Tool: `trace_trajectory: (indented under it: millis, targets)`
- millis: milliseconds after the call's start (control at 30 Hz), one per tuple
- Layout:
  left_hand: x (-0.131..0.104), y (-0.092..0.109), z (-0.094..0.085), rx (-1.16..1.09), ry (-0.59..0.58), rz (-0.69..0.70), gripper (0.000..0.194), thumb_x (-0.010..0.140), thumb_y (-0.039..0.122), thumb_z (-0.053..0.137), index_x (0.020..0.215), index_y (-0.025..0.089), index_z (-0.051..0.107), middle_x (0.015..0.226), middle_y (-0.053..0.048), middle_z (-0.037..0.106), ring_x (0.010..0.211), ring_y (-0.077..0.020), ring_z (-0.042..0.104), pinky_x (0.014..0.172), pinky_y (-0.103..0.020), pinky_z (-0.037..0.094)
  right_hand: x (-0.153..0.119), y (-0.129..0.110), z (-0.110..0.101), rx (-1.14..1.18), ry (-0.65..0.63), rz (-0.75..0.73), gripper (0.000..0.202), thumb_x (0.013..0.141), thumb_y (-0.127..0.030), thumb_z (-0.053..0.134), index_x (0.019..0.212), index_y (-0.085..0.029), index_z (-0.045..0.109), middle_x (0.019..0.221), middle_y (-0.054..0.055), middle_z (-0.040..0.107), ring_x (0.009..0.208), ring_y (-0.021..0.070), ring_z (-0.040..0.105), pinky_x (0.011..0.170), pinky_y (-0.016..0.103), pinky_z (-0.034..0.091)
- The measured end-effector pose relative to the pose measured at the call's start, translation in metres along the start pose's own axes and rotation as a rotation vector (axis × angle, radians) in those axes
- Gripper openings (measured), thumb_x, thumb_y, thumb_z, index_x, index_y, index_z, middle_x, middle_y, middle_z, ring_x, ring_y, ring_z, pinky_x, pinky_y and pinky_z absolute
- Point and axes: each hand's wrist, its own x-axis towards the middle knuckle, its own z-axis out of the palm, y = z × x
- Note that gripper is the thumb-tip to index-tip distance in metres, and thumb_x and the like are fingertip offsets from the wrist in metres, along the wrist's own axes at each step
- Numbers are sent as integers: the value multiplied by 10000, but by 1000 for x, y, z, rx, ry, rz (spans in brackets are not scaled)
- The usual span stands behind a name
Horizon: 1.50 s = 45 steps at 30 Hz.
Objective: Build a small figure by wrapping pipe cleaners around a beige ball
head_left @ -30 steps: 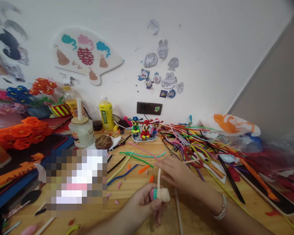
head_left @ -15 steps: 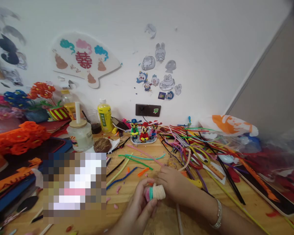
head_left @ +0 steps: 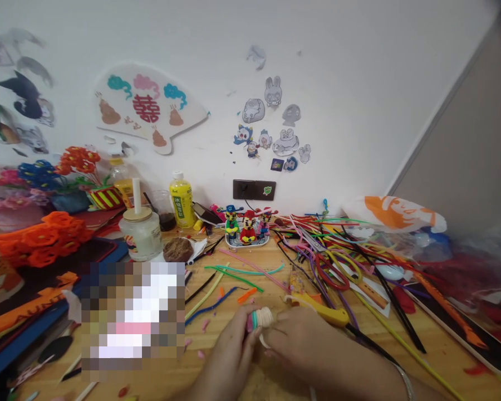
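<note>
A small coil-wrapped piece [head_left: 262, 317], cream at its right end with teal and purple bands at the left, is held between the thumb and fingers of my left hand [head_left: 232, 344]. Close against its right side, my right hand [head_left: 294, 337] pinches a cream strand [head_left: 265, 338] that hangs below the coil. The right fingertips are partly hidden behind the knuckles. Just beyond the right hand lies a yellow-handled tool [head_left: 323, 311], probably a glue gun.
Tangled coloured pipe cleaners [head_left: 338, 267] and scissors cover the right side. Three small figures on a tray [head_left: 248, 240] stand by the wall. A glass jar [head_left: 141, 236], a yellow bottle [head_left: 181, 200], a brown lump [head_left: 177, 250] and orange flowers [head_left: 45, 236] are at left.
My right hand has moved down and closer to the coil, uncovering the yellow handle. The coil is turned a little and sits slightly higher, and a cream strand now shows below it.
</note>
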Motion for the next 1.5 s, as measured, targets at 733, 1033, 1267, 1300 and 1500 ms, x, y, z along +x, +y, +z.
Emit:
trace_trajectory:
  millis: [733, 1033, 1267, 1300, 1500]
  targets:
    - [-9, -5, 2, -82, -308, 53, 190, 855, 356, 402, 887, 211, 521, 738, 7, 456, 699, -157, 424, 665, -253, 335, -2, 31, 17, 178, 341, 207, 600, 939, -412, 125, 583, -161, 539, 522, 15, 558, 502, 117, 481, 510, 219, 343]
    - [-10, -10, 3, -255, -117, 63, 223, 839, 353, 439, 1028, 244, 484, 885, -29, 527, 820, -191, 496, 741, -284, 390, -2, 18, 41, 20, 384, 144, 472, 926, -288, 188, 609, -169, 517, 511, 42, 549, 477, 152, 444, 449, 260, 283]
    - [2, -10, -1, -10, 107, 24, 243, 830, 340, 435, 1025, 214, 507, 985, -77, 596, 949, -239, 522, 849, -346, 384, -4, 11, 37, -97, 252, -48, 233, 870, -191, 359, 702, -167, 518, 554, 24, 570, 495, 152, 466, 460, 271, 303]
    - [3, -9, -1, 26, 117, 17, 240, 831, 332, 433, 1025, 211, 508, 997, -82, 601, 959, -242, 523, 859, -355, 380, -4, 9, 35, -110, 251, -61, 230, 864, -196, 369, 689, -170, 517, 534, 17, 562, 476, 149, 458, 448, 273, 294]
    - [5, -5, -1, 63, 46, 26, 218, 842, 309, 403, 994, 203, 519, 932, -73, 620, 897, -229, 554, 794, -324, 421, -1, 7, 14, -64, 359, -77, 260, 837, -152, 358, 623, -180, 501, 493, 6, 550, 443, 132, 442, 421, 270, 265]
